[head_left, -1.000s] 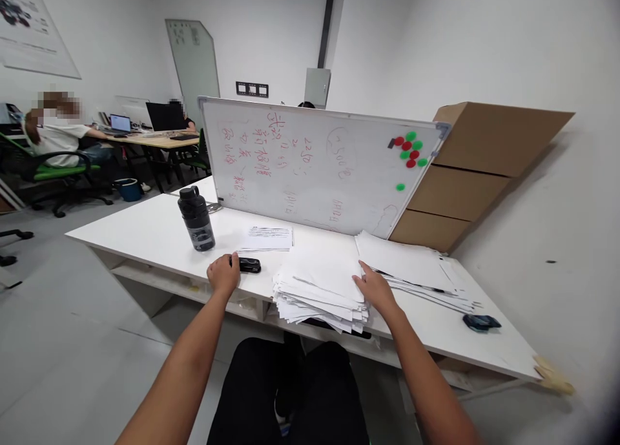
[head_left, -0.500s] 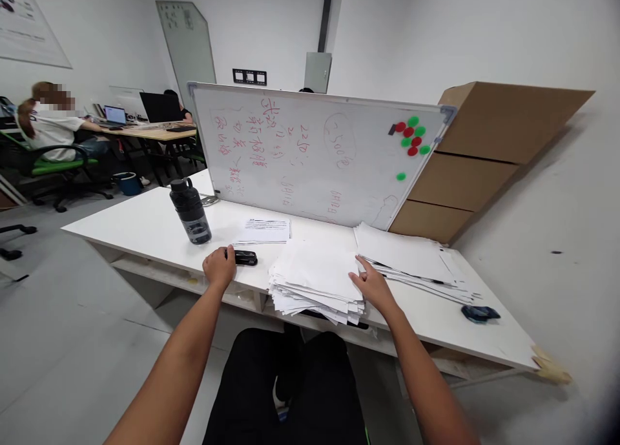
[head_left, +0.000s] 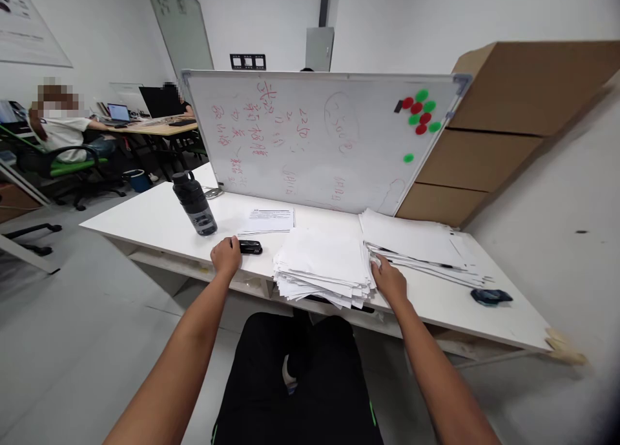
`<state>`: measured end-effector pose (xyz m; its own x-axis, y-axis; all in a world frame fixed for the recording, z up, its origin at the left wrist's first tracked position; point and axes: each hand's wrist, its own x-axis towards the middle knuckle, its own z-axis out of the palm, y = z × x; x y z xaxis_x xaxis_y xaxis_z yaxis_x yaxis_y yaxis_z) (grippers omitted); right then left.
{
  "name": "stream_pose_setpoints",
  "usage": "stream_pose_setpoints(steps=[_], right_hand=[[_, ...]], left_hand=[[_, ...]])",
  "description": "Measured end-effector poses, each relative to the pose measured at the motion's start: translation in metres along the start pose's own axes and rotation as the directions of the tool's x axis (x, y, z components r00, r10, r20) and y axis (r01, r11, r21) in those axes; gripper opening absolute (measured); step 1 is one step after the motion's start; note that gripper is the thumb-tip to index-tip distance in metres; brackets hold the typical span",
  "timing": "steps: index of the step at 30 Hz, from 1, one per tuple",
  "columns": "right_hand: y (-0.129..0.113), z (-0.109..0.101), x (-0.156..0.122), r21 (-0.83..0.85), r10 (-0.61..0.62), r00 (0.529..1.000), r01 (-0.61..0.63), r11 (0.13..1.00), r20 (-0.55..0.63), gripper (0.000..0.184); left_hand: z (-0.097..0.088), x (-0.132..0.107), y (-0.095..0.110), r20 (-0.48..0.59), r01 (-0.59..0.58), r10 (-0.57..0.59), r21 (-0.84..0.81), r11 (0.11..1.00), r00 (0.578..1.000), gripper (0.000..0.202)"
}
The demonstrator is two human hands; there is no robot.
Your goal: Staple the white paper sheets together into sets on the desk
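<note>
My left hand (head_left: 227,256) is closed around the near end of a black stapler (head_left: 250,247) that lies on the white desk. A thick, uneven stack of paper (head_left: 322,254) sits at the desk's front edge, right of the stapler. At the stack's right edge is my right hand (head_left: 390,281), its fingers curled in at the margin of the sheets, where a bit of white paper shows between thumb and fingers. A few printed sheets (head_left: 269,220) lie flat behind the stapler.
A dark water bottle (head_left: 195,203) stands on the left of the desk (head_left: 135,212). More paper (head_left: 411,235) is spread at the right, with a dark blue object (head_left: 491,296) beyond. A whiteboard (head_left: 310,141) and cardboard boxes (head_left: 513,96) line the back. A person (head_left: 68,132) sits far left.
My right hand has shifted from the stack's upper right corner to its right edge, and its outstretched index finger has curled in. My left hand stays on the stapler. The view has tilted slightly.
</note>
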<state>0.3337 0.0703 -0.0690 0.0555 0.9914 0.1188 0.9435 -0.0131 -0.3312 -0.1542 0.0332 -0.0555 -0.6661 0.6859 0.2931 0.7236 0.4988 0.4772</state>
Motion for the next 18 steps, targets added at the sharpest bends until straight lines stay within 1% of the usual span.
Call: stream_pose_setpoints(steps=[2, 3, 4, 5, 7, 9, 11, 13, 15, 16, 18], right_hand=[[-0.003, 0.002, -0.001, -0.049, -0.003, 1.0, 0.003, 0.999, -0.008, 0.052], [-0.004, 0.002, -0.001, -0.061, -0.01, 1.0, 0.01, 0.998, -0.005, 0.052], [-0.005, 0.002, 0.0, -0.068, -0.018, 1.0, 0.018, 0.997, -0.003, 0.051], [-0.005, 0.002, 0.0, -0.073, -0.026, 1.0, 0.026, 0.997, -0.003, 0.051], [-0.005, 0.002, 0.002, -0.084, -0.032, 0.999, 0.031, 0.996, -0.005, 0.05], [-0.004, 0.003, 0.003, -0.099, -0.03, 1.0, 0.029, 0.995, -0.008, 0.05], [-0.004, 0.004, 0.004, -0.117, -0.03, 0.999, 0.028, 0.993, -0.011, 0.049], [-0.004, 0.004, 0.005, -0.129, -0.035, 0.999, 0.033, 0.991, -0.011, 0.048], [-0.004, 0.004, 0.007, -0.128, -0.033, 0.999, 0.033, 0.991, 0.0, 0.049], [-0.004, 0.005, 0.007, -0.124, -0.029, 1.0, 0.03, 0.992, 0.009, 0.049], [-0.004, 0.005, 0.009, -0.116, -0.021, 0.999, 0.024, 0.993, 0.025, 0.05]], left_hand=[[-0.008, 0.013, 0.004, 0.075, 0.079, -0.076, -0.028, 0.996, 0.994, 0.045], [-0.012, 0.022, 0.008, 0.105, 0.105, -0.102, -0.028, 0.994, 0.989, 0.046], [-0.016, 0.033, 0.013, 0.125, 0.107, -0.104, -0.016, 0.994, 0.987, 0.047], [-0.02, 0.044, 0.02, 0.138, 0.072, -0.072, 0.009, 0.997, 0.988, 0.048], [-0.022, 0.064, 0.037, 0.184, -0.075, 0.061, 0.071, 0.995, 0.981, 0.045], [-0.015, 0.077, 0.06, 0.296, -0.189, 0.154, 0.092, 0.978, 0.943, 0.048], [0.002, 0.08, 0.085, 0.412, -0.244, 0.191, 0.079, 0.966, 0.891, 0.058], [0.028, 0.075, 0.107, 0.465, -0.284, 0.229, 0.052, 0.957, 0.855, 0.074], [0.057, 0.066, 0.123, 0.471, -0.297, 0.244, 0.04, 0.954, 0.848, 0.092], [0.071, 0.061, 0.127, 0.477, -0.283, 0.225, 0.053, 0.958, 0.85, 0.099], [0.096, 0.052, 0.13, 0.504, -0.233, 0.149, 0.109, 0.966, 0.851, 0.104]])
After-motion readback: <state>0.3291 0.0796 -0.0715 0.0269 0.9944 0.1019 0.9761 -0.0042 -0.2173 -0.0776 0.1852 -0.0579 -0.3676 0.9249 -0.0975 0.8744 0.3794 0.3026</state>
